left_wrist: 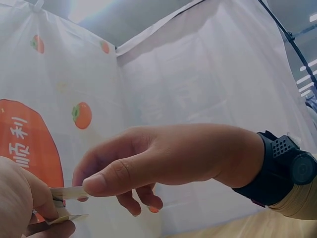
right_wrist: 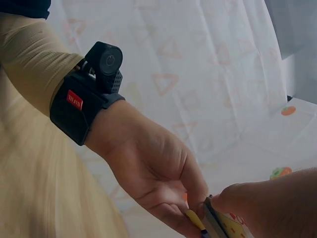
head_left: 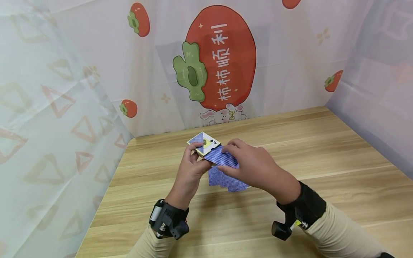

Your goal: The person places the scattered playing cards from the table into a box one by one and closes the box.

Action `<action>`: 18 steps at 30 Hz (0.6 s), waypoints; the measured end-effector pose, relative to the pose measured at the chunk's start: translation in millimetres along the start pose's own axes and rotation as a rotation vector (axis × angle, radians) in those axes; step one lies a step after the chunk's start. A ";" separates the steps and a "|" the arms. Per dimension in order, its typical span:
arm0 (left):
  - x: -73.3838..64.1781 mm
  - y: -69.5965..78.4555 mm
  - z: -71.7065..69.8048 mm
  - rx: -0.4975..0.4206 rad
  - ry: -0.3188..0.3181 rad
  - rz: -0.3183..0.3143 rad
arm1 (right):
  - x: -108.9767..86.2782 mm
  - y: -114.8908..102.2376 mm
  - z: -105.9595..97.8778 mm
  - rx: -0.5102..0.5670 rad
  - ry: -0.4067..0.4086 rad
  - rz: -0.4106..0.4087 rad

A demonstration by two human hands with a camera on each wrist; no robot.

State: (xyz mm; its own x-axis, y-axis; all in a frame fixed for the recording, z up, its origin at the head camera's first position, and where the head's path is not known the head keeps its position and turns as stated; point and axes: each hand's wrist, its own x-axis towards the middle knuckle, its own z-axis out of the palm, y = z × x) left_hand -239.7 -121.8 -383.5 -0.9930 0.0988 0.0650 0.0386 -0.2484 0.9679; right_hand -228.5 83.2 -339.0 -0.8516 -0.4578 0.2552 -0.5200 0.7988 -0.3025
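My left hand (head_left: 190,172) grips a playing-card box (head_left: 208,141) above the table, thumb on one side and fingers on the other. An ace of spades and a blue pattern show on its face. Blue-backed playing cards (head_left: 221,156) stick out of the box's near right end. My right hand (head_left: 251,163) pinches these cards between thumb and fingers; in the left wrist view its thumb (left_wrist: 99,184) presses on their edge. More blue-backed cards (head_left: 226,182) lie spread on the table below, partly hidden by the right hand.
The wooden table (head_left: 145,200) carries the loose cards. A printed curtain (head_left: 155,71) with persimmon pictures stands along its back edge, and more curtain closes off the left and right sides. Each wrist wears a black camera strap (head_left: 303,206).
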 end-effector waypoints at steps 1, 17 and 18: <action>-0.1 -0.1 0.2 0.001 -0.003 0.003 | 0.0 -0.7 0.3 0.001 0.006 0.005; -1.6 -5.0 5.7 0.020 -0.037 0.004 | -0.2 -11.6 8.5 0.009 0.051 0.075; -2.0 -4.9 5.8 0.022 -0.032 -0.002 | -0.6 -11.6 8.9 0.016 0.046 0.067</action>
State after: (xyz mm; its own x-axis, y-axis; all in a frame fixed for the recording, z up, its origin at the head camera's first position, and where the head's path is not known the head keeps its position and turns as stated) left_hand -237.2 -115.2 -386.9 -0.9889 0.1303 0.0709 0.0398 -0.2270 0.9731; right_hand -222.5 70.7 -343.8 -0.8809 -0.3846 0.2757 -0.4631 0.8207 -0.3346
